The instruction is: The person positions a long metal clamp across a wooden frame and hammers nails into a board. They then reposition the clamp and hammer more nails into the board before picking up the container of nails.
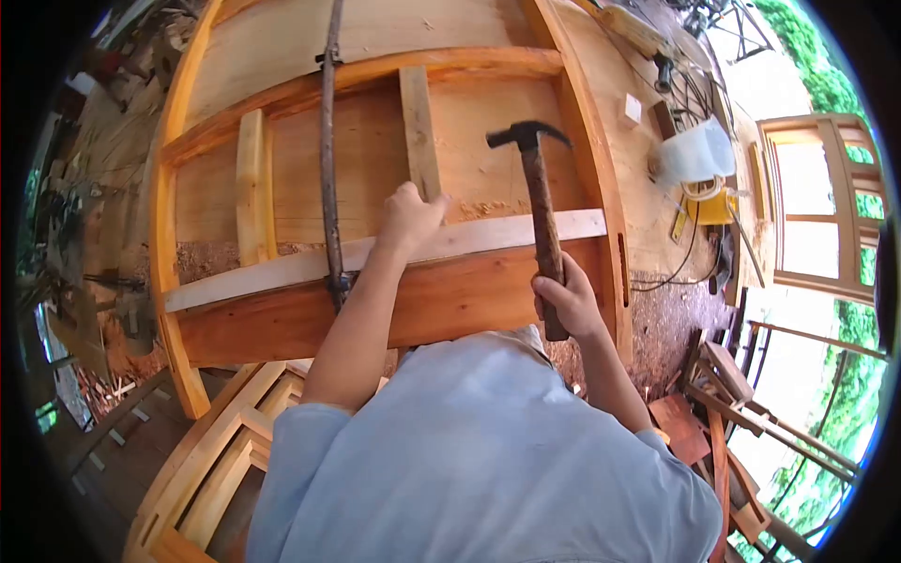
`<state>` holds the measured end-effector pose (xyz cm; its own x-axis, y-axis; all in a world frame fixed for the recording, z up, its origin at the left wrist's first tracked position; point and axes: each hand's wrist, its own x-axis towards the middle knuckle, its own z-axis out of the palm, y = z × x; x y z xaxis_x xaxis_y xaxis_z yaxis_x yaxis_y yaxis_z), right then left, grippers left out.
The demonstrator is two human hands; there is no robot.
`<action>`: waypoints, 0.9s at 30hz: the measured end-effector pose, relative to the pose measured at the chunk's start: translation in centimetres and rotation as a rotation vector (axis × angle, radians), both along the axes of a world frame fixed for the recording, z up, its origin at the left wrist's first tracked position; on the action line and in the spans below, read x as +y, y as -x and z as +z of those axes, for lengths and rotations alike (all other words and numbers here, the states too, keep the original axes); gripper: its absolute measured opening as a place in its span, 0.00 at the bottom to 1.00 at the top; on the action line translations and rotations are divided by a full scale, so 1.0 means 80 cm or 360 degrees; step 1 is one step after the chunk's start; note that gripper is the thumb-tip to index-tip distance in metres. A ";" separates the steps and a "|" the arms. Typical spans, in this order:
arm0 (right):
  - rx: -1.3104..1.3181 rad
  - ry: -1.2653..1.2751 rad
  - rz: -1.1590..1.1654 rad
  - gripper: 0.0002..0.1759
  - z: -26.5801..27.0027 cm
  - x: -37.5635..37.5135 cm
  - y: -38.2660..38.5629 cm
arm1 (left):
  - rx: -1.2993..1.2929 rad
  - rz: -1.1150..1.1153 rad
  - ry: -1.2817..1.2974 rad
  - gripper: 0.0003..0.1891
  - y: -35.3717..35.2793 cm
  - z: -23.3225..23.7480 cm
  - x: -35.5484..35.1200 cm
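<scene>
My right hand (571,298) is wrapped round the wooden handle of a claw hammer (537,192), whose dark head points up and away from me over the frame. My left hand (410,218) is closed on the near end of a short wooden slat (419,127) that runs to the orange-brown crosspiece (375,73). Both belong to a large wooden frame (584,122). A pale wooden rail (460,241) crosses the near side, below my left hand. Left of it stands a second short slat (251,183).
A long metal bar clamp (328,150) spans the frame. Wood shavings (493,208) lie beyond the pale rail. On the right are a translucent bucket (696,150), a power tool (638,33) and cables. Another wooden frame (202,469) lies at the lower left.
</scene>
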<state>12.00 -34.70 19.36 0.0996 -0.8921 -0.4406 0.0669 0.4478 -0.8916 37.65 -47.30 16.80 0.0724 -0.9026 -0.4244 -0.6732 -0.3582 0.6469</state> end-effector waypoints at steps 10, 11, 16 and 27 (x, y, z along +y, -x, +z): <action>0.0516 0.0056 0.0274 0.13 0.010 -0.011 0.036 | -0.0967 -0.0210 0.0075 0.26 0.053 -0.011 -0.016; 0.0439 -0.0038 0.0300 0.14 0.011 -0.012 0.038 | -0.0943 -0.0220 0.0066 0.26 0.052 -0.007 -0.019; 0.0375 -0.0066 0.0258 0.16 0.000 -0.016 0.059 | -0.0880 -0.0193 -0.0058 0.28 0.048 0.006 -0.030; 0.0496 -0.0141 0.0185 0.14 0.016 -0.025 0.060 | -0.0813 -0.0113 0.0070 0.28 0.024 -0.004 -0.181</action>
